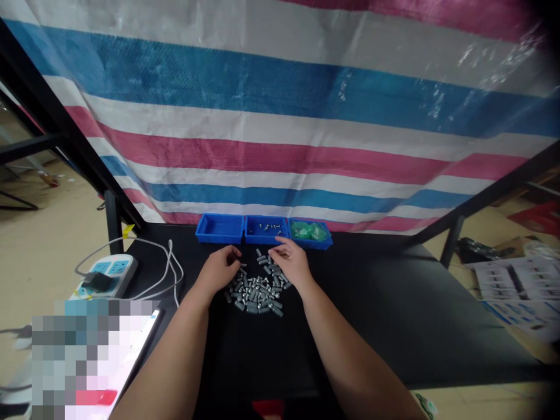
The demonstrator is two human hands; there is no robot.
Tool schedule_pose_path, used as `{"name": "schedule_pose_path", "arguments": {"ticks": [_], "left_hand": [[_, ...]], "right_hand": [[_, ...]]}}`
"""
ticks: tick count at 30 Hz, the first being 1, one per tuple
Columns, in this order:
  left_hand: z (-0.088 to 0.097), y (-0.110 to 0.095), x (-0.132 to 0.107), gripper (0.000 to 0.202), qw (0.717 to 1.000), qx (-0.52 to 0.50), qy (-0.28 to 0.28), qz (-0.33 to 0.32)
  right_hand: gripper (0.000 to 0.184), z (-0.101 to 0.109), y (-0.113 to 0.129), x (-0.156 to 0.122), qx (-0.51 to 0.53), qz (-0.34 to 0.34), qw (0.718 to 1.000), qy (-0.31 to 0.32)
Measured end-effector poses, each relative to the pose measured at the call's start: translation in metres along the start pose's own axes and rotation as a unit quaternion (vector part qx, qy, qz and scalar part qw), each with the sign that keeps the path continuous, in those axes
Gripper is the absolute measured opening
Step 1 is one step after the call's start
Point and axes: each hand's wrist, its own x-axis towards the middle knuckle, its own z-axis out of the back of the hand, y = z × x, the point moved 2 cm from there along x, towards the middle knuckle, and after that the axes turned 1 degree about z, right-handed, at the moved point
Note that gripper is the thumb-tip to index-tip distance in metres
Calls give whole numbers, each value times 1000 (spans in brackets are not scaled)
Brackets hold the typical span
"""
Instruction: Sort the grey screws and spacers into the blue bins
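Beyond the far edge of the black surface (376, 309), a striped sheet (284, 154) is hung. Along that edge, three blue trays (265, 240) are set in a row. Near the left edge, a power strip (125, 266) is placed. Between the trays and the near edge, a pile (252, 310) of small metal parts is spread, its far-left side flanked by the left hand (222, 269) and its far-right side by the right hand (293, 263). The left fingers are curled narrowly toward the thumb, and the right are bent with little gap left; whether a part is held by either cannot be told. A green bag (311, 231) is laid in the right tray, and a few screws (268, 227) are scattered in the middle one. Each part in the pile should be found light, stiff and hardly fragile; its smooth, rounded side may be easily rolled, so it is best pinched across its middle.
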Motion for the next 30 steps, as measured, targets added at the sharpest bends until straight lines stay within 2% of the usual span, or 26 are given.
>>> {"name": "schedule_pose_path", "arguments": {"ticks": [2, 4, 7, 11, 15, 20, 26, 30], "left_hand": [[0, 0, -1, 20, 1000, 2, 4, -1], [0, 0, -1, 21, 1000, 6, 9, 0], [0, 1, -2, 25, 999, 12, 30, -16], [-1, 0, -2, 27, 998, 22, 44, -41], [-1, -2, -2, 27, 998, 28, 43, -35], [-2, -6, -3, 29, 998, 36, 42, -34], [-2, -6, -3, 29, 998, 37, 44, -31], [-2, -5, -4, 29, 998, 34, 43, -34]], "right_hand": [[24, 3, 7, -6, -92, 43, 994, 35], [13, 5, 18, -14, -175, 105, 975, 92], [17, 1, 33, -24, -239, 170, 937, 191], [22, -10, 37, -31, -305, 166, 903, 253], [27, -16, 35, -32, -355, 137, 891, 248], [19, -19, 37, -32, -382, 113, 889, 227], [12, -14, 38, -30, -370, 74, 909, 174], [12, -7, 35, -26, -311, 80, 937, 141]]}}
